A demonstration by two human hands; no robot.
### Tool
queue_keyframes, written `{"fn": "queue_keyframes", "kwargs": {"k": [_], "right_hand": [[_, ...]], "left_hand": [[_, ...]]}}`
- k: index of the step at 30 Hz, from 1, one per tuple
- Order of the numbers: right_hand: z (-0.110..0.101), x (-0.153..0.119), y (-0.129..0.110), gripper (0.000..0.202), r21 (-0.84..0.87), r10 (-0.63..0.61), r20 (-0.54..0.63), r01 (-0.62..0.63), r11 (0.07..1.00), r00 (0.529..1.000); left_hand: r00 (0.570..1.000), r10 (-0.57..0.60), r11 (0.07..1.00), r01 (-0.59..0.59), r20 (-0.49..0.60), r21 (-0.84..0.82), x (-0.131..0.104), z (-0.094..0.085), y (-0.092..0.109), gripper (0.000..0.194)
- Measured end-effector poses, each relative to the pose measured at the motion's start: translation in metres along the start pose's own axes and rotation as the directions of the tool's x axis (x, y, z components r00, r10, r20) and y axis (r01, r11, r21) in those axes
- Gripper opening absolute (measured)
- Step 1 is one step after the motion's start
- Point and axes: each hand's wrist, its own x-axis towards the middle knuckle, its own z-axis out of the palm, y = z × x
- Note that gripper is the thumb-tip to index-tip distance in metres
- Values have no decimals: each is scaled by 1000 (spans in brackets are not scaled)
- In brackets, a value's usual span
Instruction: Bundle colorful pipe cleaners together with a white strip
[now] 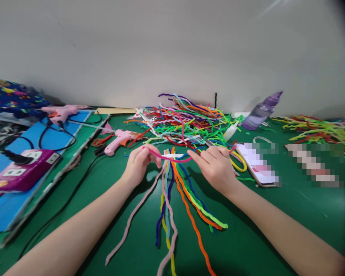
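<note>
A magenta pipe cleaner (179,160) stretches in a shallow curve between my two hands. My left hand (138,165) pinches one end between thumb and fingers. My right hand (217,168) is closed around the other side, its index finger pointing left along the strand; the thumb is hidden. Behind it lies a white strip (176,155), where several pipe cleaners come together. From there a pale pink one (131,216), an orange one (191,220) and a lime green one (209,216) fan out toward me, among blue, purple and yellow ones.
A tangled heap of pipe cleaners (186,122) lies behind my hands. To the left are a pink glue gun (122,141), another glue gun (61,112) and a magenta power strip (28,172). A phone (255,165), a glue bottle (230,131) and a purple water bottle (258,114) are right.
</note>
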Motion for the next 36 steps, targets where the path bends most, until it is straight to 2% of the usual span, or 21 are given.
{"fn": "queue_keyframes", "kwargs": {"k": [3,5,9,11,14,16,18,21,24,27,30,34,36], "right_hand": [[-3,1,3,30,93,121,-36,-118,989,992],[-3,3,3,30,220,219,-31,-207,953,975],[-8,8,0,36,523,328,-4,-278,806,945],[-13,10,-3,32,626,335,-8,-256,737,942],[-18,12,-7,21,691,279,-2,-201,695,960],[-20,12,-9,18,678,237,8,-179,713,972],[-20,12,-10,18,614,179,-8,-136,777,984],[-18,10,-11,18,451,32,-17,-21,892,999],[-15,8,-12,20,308,-66,48,48,950,997],[-12,6,-11,22,254,-115,126,80,964,985],[-5,2,-9,23,247,-161,207,108,963,965],[3,6,-10,16,265,-171,343,79,961,924],[-3,14,-14,14,309,-121,317,18,951,941]], "left_hand": [[971,20,987,-58,239,152,-5,2,2,37],[952,11,941,-114,306,318,-8,6,4,35],[960,7,829,-162,279,535,-10,11,8,20],[960,-6,822,-154,280,548,-10,12,9,20],[959,-19,853,-131,281,504,-9,12,9,21],[961,-17,871,-122,277,475,-10,11,9,22],[964,-9,884,-117,267,453,-10,11,8,23],[968,3,897,-113,250,428,-10,9,6,30],[976,-29,912,-63,217,404,-10,8,4,31],[988,-90,938,42,126,344,-9,8,4,25],[992,-119,945,99,46,312,-7,12,5,22],[979,-199,904,165,47,395,-4,16,1,26],[974,-225,875,184,40,447,-3,17,-3,26]]}}
